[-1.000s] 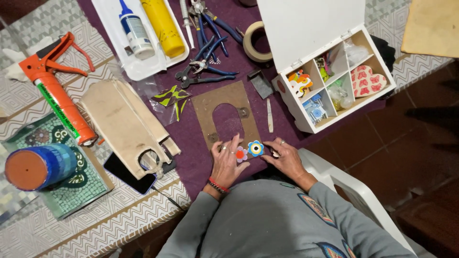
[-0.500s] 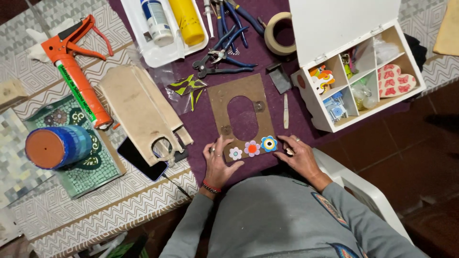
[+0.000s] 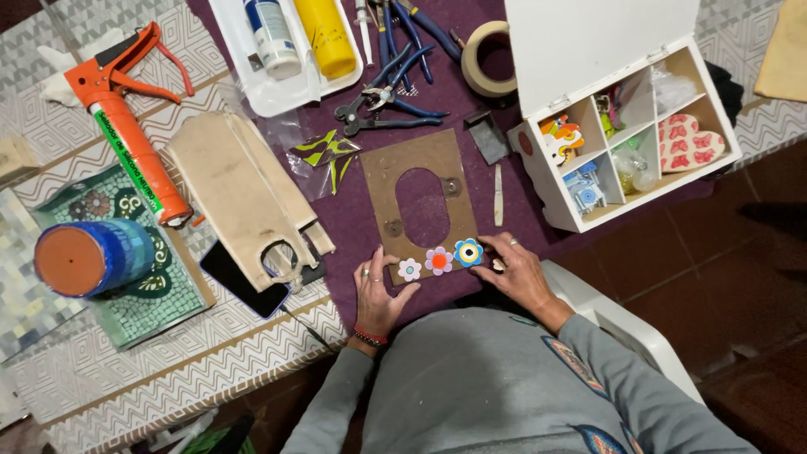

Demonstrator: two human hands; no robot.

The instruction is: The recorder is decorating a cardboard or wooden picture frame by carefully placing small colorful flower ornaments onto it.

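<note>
Since the earlier frames a third flower has been added, so three are now lined up. The left hand [image 3: 380,290] is laid flat, fingers spread, beside the small white flower-shaped piece [image 3: 409,269]. The right hand [image 3: 514,271] is loosely spread too, fingertips touching the blue flower-shaped piece [image 3: 468,252]. Between them the pink flower-shaped piece [image 3: 438,261] is set. The row runs left to right along the near edge of the brown cardboard plate with an oval hole [image 3: 424,197], on the purple-clothed surface [image 3: 353,219].

Patterned tablecloth [image 3: 210,353] on table, white chair [image 3: 626,332], dark red-brown floor [image 3: 740,252].
</note>
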